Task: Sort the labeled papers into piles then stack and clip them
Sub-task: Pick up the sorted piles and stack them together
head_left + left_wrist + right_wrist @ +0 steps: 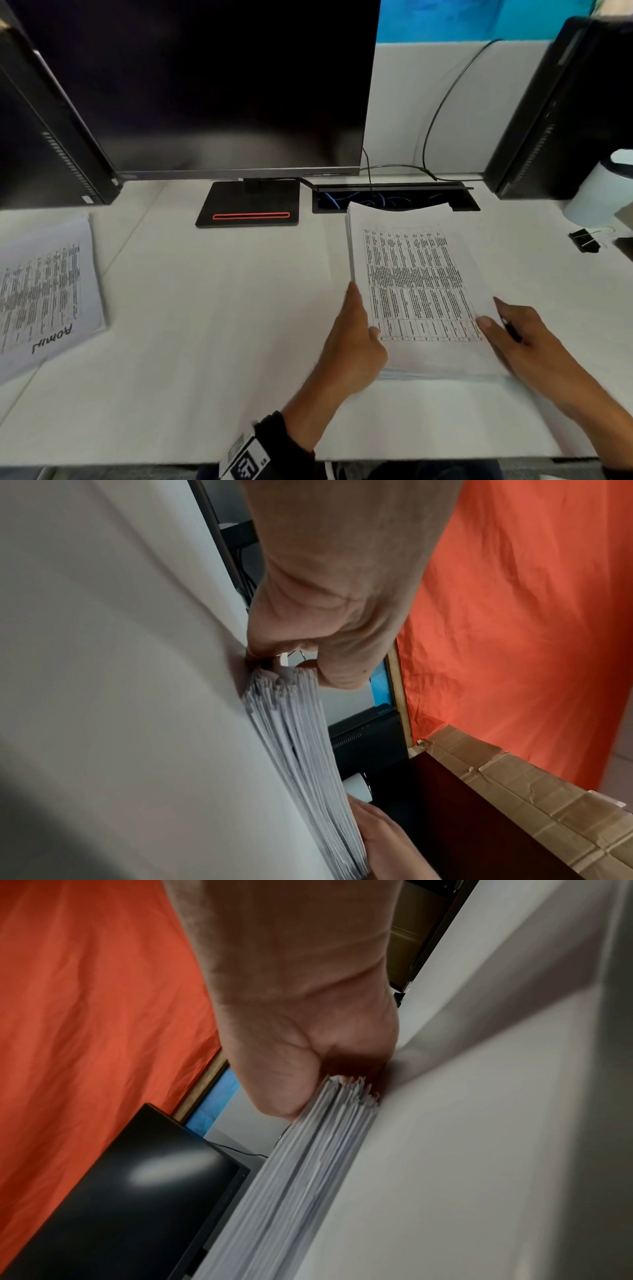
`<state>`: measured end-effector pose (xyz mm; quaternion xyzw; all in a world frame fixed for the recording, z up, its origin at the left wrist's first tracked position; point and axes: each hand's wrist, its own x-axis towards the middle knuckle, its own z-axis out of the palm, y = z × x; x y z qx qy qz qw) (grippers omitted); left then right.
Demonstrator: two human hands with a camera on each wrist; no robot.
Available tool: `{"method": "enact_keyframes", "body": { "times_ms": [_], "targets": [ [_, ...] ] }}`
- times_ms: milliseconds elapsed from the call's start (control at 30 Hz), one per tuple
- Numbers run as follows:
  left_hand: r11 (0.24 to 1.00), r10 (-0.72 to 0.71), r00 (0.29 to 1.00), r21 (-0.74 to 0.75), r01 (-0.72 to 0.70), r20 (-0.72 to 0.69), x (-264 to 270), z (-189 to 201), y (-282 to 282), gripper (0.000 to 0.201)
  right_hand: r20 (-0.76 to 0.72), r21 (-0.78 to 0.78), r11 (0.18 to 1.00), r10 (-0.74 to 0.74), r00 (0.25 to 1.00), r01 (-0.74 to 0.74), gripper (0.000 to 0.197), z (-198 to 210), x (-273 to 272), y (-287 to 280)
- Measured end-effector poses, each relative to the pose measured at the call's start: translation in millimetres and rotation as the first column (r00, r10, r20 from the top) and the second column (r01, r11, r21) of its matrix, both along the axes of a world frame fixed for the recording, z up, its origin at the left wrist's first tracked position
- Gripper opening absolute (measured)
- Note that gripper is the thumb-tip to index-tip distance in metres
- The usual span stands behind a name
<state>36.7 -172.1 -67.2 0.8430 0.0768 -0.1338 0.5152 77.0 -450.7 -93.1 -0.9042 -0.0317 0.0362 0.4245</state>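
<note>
A thick stack of printed table sheets (418, 281) lies on the white desk (205, 342), right of centre. My left hand (359, 322) grips its left edge, thumb on the top sheet; in the left wrist view the fingers (260, 653) lie along the stack's side (301, 737). My right hand (503, 325) grips the right edge with its thumb on top, and a black pen (512, 330) lies between its fingers. In the right wrist view that hand (308, 1056) curls round the stack's corner (308, 1164). A separate pile with a handwritten label (44, 284) lies at far left.
A dark monitor (205, 85) on a black base (250, 205) stands at the back, with an open cable tray (394, 198) beside it. Black computer cases flank the desk. Black binder clips (585, 240) and a white roll (596, 195) sit at far right.
</note>
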Motion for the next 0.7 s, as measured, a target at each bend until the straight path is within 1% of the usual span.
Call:
{"method": "enact_keyframes", "body": {
  "times_ms": [67, 100, 133, 167, 200, 233, 267, 300, 333, 367, 433, 467, 533, 567, 633, 667, 700],
  "targets": [
    [1.000, -0.010, 1.000, 0.006, 0.010, -0.016, 2, 2, 2, 0.083, -0.001, 0.034, 0.998, 0.059, 0.998, -0.059, 0.031, 12, -2, 5],
    [1.000, -0.022, 0.999, 0.012, 0.022, -0.035, 6, 4, 4, 0.085, -0.034, 0.038, 0.997, 0.067, 0.997, -0.066, 0.031, 18, -1, 4],
    [0.999, -0.037, 0.997, 0.014, 0.037, -0.062, 12, 8, 8, 0.087, -0.097, 0.045, 0.997, 0.060, 0.994, -0.056, 0.028, 20, 4, -2],
    [0.999, -0.045, 0.995, 0.007, 0.046, -0.087, 21, 12, 13, 0.089, -0.170, 0.066, 0.997, 0.038, 0.985, -0.027, 0.034, 23, 10, -7],
    [0.999, -0.035, 0.994, -0.018, 0.034, -0.105, 34, 19, 18, 0.086, -0.235, 0.090, 0.996, 0.011, 0.972, 0.010, 0.056, 24, 22, -15],
    [0.998, -0.008, 0.994, -0.057, 0.002, -0.112, 48, 27, 23, 0.079, -0.270, 0.117, 0.992, -0.021, 0.963, 0.054, 0.086, 26, 37, -21],
    [0.995, 0.033, 0.993, -0.094, -0.044, -0.113, 63, 38, 27, 0.071, -0.288, 0.153, 0.984, -0.048, 0.956, 0.096, 0.110, 28, 55, -25],
    [0.987, 0.082, 0.990, -0.130, -0.097, -0.115, 78, 49, 29, 0.064, -0.300, 0.191, 0.972, -0.077, 0.951, 0.139, 0.126, 28, 76, -26],
    [0.975, 0.125, 0.984, -0.169, -0.146, -0.128, 91, 59, 28, 0.059, -0.316, 0.243, 0.956, -0.082, 0.945, 0.164, 0.134, 28, 95, -24],
    [0.960, 0.157, 0.978, -0.209, -0.184, -0.140, 102, 66, 26, 0.060, -0.337, 0.292, 0.940, -0.075, 0.939, 0.180, 0.134, 28, 113, -19],
    [0.927, 0.219, 0.960, -0.272, -0.260, -0.173, 121, 71, 20, 0.066, -0.356, 0.327, 0.929, -0.047, 0.933, 0.172, 0.123, 26, 145, -11],
    [0.913, 0.236, 0.954, -0.294, -0.282, -0.183, 127, 71, 16, 0.065, -0.374, 0.346, 0.924, -0.026, 0.927, 0.165, 0.121, 26, 158, -5],
    [0.920, 0.230, 0.960, -0.286, -0.268, -0.158, 134, 69, 9, 0.061, -0.407, 0.377, 0.913, 0.012, 0.913, 0.157, 0.120, 29, 172, 8],
    [0.928, 0.226, 0.963, -0.268, -0.258, -0.144, 136, 66, 7, 0.057, -0.416, 0.390, 0.906, 0.014, 0.909, 0.164, 0.112, 35, 173, 18],
    [0.939, 0.225, 0.966, -0.235, -0.251, -0.129, 140, 60, 5, 0.042, -0.413, 0.394, 0.898, -0.019, 0.911, 0.197, 0.087, 37, 176, 24],
    [0.938, 0.230, 0.964, -0.236, -0.255, -0.130, 143, 57, 4, 0.033, -0.401, 0.372, 0.904, -0.046, 0.915, 0.209, 0.080, 34, 177, 24],
    [0.934, 0.236, 0.963, -0.244, -0.261, -0.128, 146, 53, 4, 0.025, -0.388, 0.346, 0.912, -0.074, 0.919, 0.219, 0.079, 33, 175, 25]
  ]
}}
